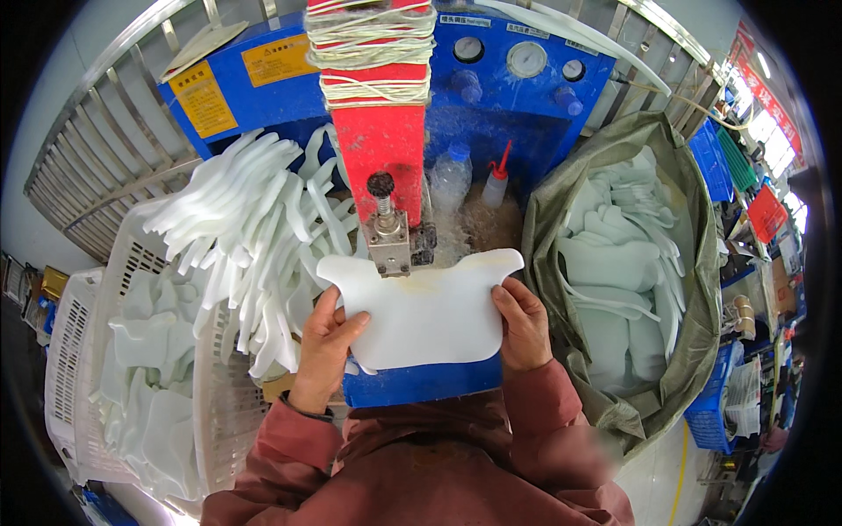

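Note:
A white, shaped foam-like pad (430,320), with two flared upper corners, is held flat between my two hands. My left hand (329,342) pinches its left edge, thumb on top and fingers underneath. At the right edge, my right hand (524,323) grips it the same way. The pad's upper middle edge lies at the metal head (388,245) of a machine, below a black knob; whether they touch I cannot tell. A faint yellowish patch shows on the pad near that head. Beneath the pad's lower edge is a blue work surface (421,386).
A red machine arm (381,145) wound with cord rises ahead. Behind it stands a blue panel (526,92) with gauges. A clear bottle (450,180) and red-tipped squeeze bottle (495,186) stand beyond. Similar pads fill white baskets (224,412) at left and a green sack (697,307) at right.

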### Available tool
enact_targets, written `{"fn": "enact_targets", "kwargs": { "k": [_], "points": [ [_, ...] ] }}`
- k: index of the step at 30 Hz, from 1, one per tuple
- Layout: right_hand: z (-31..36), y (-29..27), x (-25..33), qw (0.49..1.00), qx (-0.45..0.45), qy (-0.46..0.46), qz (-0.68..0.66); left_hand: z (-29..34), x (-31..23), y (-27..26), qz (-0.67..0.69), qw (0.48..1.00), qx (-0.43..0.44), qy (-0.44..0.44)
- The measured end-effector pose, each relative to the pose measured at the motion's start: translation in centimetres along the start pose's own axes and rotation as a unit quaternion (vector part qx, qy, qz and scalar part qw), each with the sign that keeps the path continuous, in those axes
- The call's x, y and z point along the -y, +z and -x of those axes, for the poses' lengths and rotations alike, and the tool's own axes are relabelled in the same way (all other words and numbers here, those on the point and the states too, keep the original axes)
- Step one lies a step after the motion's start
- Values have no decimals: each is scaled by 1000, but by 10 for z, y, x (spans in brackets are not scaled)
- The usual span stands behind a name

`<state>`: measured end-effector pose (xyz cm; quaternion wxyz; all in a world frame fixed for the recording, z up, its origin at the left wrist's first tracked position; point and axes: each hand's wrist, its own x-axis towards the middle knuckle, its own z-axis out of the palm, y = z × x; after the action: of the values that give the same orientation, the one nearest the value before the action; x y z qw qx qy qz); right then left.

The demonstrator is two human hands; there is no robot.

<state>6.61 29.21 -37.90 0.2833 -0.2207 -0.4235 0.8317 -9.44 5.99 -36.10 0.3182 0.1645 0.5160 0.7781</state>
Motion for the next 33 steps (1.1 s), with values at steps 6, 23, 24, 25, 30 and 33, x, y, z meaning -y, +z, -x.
{"fn": "enact_targets", "kwargs": {
  "k": [6,23,24,25,30,33],
  "points": [
    [12,-7,12,1000,-2,-18,21,3,9,11,6,1000,24,-5],
    [34,-42,22,996,-67,-54,33,4,32,36,29,995,65,-67],
    [35,-45,23,996,-58,-58,39,4,33,37,32,995,66,-67],
    [36,-47,24,996,-55,-58,40,4,34,39,33,995,67,-69],
    [44,-57,29,995,-61,-58,47,4,35,45,22,992,84,-93],
    [48,-62,27,995,-71,-52,53,6,38,45,25,990,101,-91]
  ]
}}
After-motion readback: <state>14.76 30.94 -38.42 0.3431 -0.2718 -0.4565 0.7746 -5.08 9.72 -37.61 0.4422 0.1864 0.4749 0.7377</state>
